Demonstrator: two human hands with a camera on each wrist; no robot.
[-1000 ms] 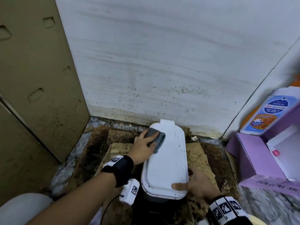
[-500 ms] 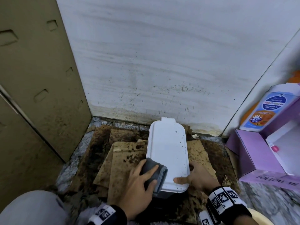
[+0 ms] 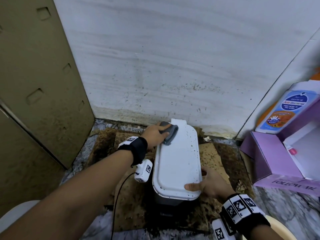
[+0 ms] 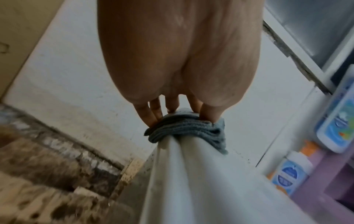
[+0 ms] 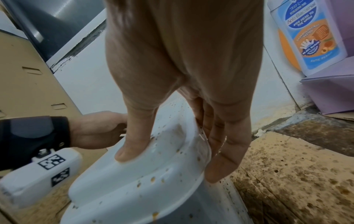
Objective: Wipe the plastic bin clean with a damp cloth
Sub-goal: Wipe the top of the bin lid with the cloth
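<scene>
We see the bin (image 3: 176,163) standing on stained cardboard (image 3: 209,153) on the floor, in the corner by the white wall (image 3: 173,58). Its white lid is closed, and brown specks dot the lid along its 3 o'clock edge and near its front rim.

Our left hand (image 3: 155,135) lies flat on a folded grey cloth (image 3: 169,134), with straight fingers pressing it onto the lid at the far 11 o'clock corner. In the left wrist view the fingertips (image 4: 151,116) rest on the top of the cloth (image 4: 184,130), which drapes over the lid's edge. We cannot tell from these views whether the thumb pinches the cloth.

Our right hand (image 3: 211,184) steadies the bin at its near 5 o'clock corner. The thumb lies flat on top of the lid, and the straight fingers (image 5: 222,145) run down against the side of the lid rim, so the hand clasps the corner loosely rather than closing round it.

At 3 o'clock from the bin stands a purple box (image 3: 270,160), and a blue and orange bottle (image 3: 280,111) leans above it. A tan door (image 3: 34,84) fills the 9 o'clock side.
</scene>
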